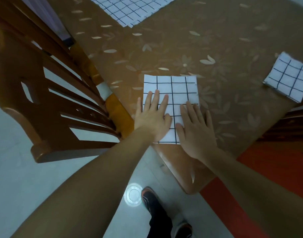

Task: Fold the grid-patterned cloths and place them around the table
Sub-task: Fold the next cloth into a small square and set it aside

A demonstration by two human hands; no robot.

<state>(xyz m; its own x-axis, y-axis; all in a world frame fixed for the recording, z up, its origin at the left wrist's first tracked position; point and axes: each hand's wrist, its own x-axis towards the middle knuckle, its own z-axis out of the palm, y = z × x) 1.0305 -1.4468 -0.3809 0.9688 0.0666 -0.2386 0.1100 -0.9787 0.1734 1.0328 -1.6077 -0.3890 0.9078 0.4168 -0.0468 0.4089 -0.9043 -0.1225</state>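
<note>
Two folded cloths lie near the table edge: one under our flat, open left hand and right hand, one right. The far stack looks unfolded.

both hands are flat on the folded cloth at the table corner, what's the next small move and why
Probably lift both hands away. The left hand and right hand press flat on the folded cloth, which already lies square by the table corner, like the folded one further right.
</note>
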